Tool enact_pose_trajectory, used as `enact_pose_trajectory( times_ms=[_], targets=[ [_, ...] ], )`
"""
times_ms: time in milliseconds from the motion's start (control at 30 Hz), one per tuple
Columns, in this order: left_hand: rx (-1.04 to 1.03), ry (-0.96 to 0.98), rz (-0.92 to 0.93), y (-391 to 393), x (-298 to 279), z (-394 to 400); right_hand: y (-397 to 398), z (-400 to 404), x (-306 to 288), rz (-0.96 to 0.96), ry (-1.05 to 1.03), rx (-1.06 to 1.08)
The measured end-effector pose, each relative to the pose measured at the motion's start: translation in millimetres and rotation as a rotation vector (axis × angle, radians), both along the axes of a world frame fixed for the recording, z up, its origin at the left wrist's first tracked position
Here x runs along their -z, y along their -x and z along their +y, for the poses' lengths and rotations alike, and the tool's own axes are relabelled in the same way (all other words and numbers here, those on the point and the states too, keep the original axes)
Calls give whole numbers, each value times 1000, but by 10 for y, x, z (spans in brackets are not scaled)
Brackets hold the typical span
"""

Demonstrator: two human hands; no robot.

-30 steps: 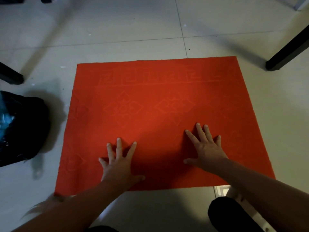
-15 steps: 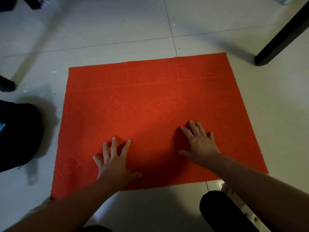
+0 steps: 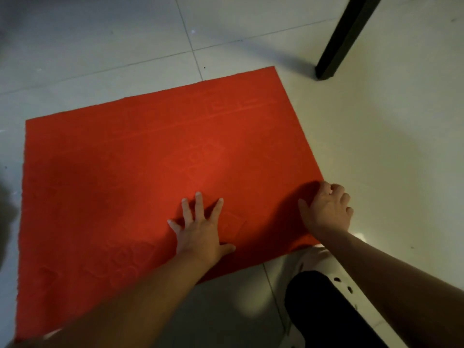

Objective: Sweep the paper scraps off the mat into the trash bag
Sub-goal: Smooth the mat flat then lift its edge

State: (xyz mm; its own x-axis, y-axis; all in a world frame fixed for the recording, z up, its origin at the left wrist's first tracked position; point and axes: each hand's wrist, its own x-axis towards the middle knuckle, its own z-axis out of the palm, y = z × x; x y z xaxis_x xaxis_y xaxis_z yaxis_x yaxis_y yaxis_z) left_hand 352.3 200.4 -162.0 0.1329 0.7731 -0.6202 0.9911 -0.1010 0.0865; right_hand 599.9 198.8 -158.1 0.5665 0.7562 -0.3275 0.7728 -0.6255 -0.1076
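Left hand point(image 3: 200, 231) pressed flat on the red mat point(image 3: 140, 187), fingers straight and spread, near the mat's close edge. Right hand point(image 3: 327, 209) set at the mat's right edge, fingers curled; seemed to pinch that edge, though the grip itself lay hidden under the knuckles. Spotted no paper scraps anywhere on the mat, and saw no trash bag either, only a dark blur at the far left border, well away from the left hand.

Judged the sweeping itself as finished or nearly so, with the step in hand looking like a straightening or lifting of the mat by its right edge. Next move would call for a firm hold on that edge, the left hand serving as an anchor, and a check of the pale tiled floor point(image 3: 376, 136) beyond the right hand for stray bits.

Looked thin and felt-like, that mat: bright red, embossed with a faint border band and diamond motifs, lying flat on the floor. Black furniture leg point(image 3: 344, 38) stood well beyond the right hand.
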Motion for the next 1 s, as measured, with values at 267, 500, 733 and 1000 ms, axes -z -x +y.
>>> enact_pose_trajectory(
  times_ms=[267,500,733,1000],
  targets=[
    [3,4,6,-11,-5,0,-320,95,-49,207,-30,266],
    [25,6,28,-18,-27,10,113,56,-259,157,-424,-434],
    [24,12,24,-15,-17,15,687,132,-219,228,46,-843],
    [30,4,31,-12,-17,17,678,170,-272,283,117,-837]
  ],
)
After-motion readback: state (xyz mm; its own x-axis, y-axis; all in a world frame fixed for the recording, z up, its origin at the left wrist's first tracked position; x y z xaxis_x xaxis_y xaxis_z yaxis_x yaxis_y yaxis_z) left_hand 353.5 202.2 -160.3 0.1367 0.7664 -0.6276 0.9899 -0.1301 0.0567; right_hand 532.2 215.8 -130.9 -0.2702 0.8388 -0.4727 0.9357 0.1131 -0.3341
